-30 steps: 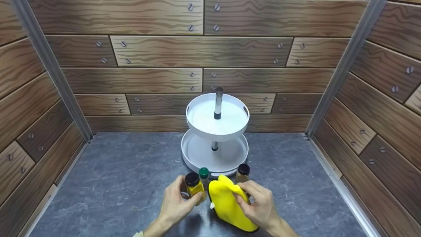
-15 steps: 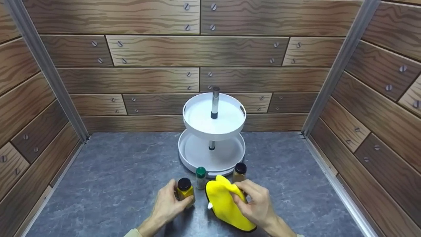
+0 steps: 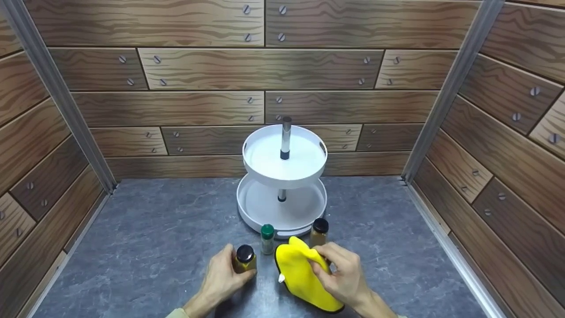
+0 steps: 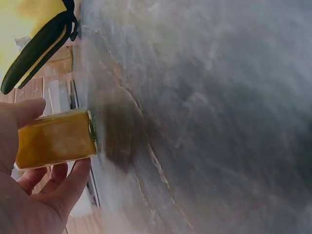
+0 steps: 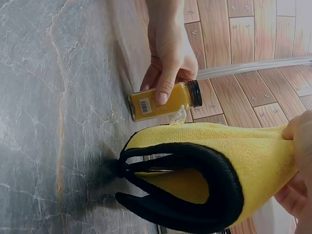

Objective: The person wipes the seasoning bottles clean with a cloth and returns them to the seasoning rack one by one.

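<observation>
My left hand [image 3: 219, 274] grips a square glass spice jar [image 4: 56, 139] of yellow-orange powder with a black lid, thumb on one side and fingers on the other. The jar stands upright, its base at or just above the grey tabletop; I cannot tell if it touches. A barcode label shows on it in the right wrist view. Between thumb and fingers, my right hand [image 3: 344, 271] pinches a folded yellow cloth [image 5: 258, 156] with black edging and a small white tag. The cloth hangs down to the right of the jar.
A green-lidded spice jar [image 3: 267, 240] and a black-lidded jar of brownish contents [image 3: 318, 232] stand before a white two-tier round tray [image 3: 247, 212] with a central post. Wood-patterned walls [image 3: 176, 108] enclose the grey tabletop [image 3: 145, 238] at the back and sides.
My left hand has brought the spice jar down and towards me, away from the green-lidded jar. The right hand keeps its hold on the cloth. The head view has shifted slightly.
</observation>
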A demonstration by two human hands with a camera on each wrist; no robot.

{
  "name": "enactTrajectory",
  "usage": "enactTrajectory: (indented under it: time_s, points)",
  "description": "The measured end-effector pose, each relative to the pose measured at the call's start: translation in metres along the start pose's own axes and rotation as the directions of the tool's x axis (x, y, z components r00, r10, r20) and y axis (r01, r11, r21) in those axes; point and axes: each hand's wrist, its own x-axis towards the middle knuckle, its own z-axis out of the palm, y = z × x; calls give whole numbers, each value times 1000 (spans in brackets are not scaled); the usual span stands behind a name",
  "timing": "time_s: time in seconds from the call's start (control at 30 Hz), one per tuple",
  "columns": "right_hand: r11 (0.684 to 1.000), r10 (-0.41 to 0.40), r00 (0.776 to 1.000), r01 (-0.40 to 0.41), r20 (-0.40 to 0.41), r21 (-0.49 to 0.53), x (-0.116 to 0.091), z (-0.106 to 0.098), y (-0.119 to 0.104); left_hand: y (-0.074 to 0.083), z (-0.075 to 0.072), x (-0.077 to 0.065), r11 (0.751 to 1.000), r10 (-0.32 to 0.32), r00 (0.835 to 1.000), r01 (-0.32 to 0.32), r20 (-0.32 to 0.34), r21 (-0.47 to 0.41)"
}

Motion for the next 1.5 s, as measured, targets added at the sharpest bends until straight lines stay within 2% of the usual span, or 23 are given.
enactTrajectory:
  time_s: [0.13, 0.27, 0.37, 0.47, 0.53, 0.6, 0.7, 0.83, 1.13, 1.33, 1.5]
  points:
    - [1000, -13, 1000, 13, 1, -6, 0, 0, 0, -1, -1, 2, 1000, 19, 999, -19, 27, 8]
    - [1000, -12, 1000, 12, -2, 7, 0, 1, 0, -6, -6, 4, 998, 50, 992, -54, 118, 33]
    - [1000, -10, 1000, 10, -9, 19, 1, 2, -1, -11, -11, 7, 992, 110, 974, -119, 197, 34]
    - [1000, -13, 1000, 13, -10, 16, 2, 2, -1, -14, -16, 11, 986, 163, 949, -167, 269, -10]
    - [1000, -19, 1000, 19, -8, 7, 2, 2, -1, -15, -19, 14, 984, 177, 932, -169, 315, -51]
    - [1000, -21, 1000, 21, -3, 0, 2, 1, -2, -16, -22, 14, 983, 183, 924, -165, 334, -81]
    - [1000, -22, 1000, 22, 2, -3, 2, 1, -2, -17, -23, 14, 980, 199, 922, -179, 332, -91]
    - [1000, -21, 1000, 21, 4, -5, 3, 1, -3, -17, -20, 12, 977, 213, 925, -205, 314, -59]
    - [999, -35, 999, 35, 9, -9, 3, 2, -2, -14, -13, 9, 976, 213, 928, -217, 307, -23]
    - [999, -35, 999, 35, 17, -14, 2, 4, -2, -15, -8, 6, 960, 255, 936, -276, 243, 54]
    - [999, -42, 999, 42, 13, -13, 3, 5, -2, -11, -3, 6, 956, 262, 952, -279, 157, 96]
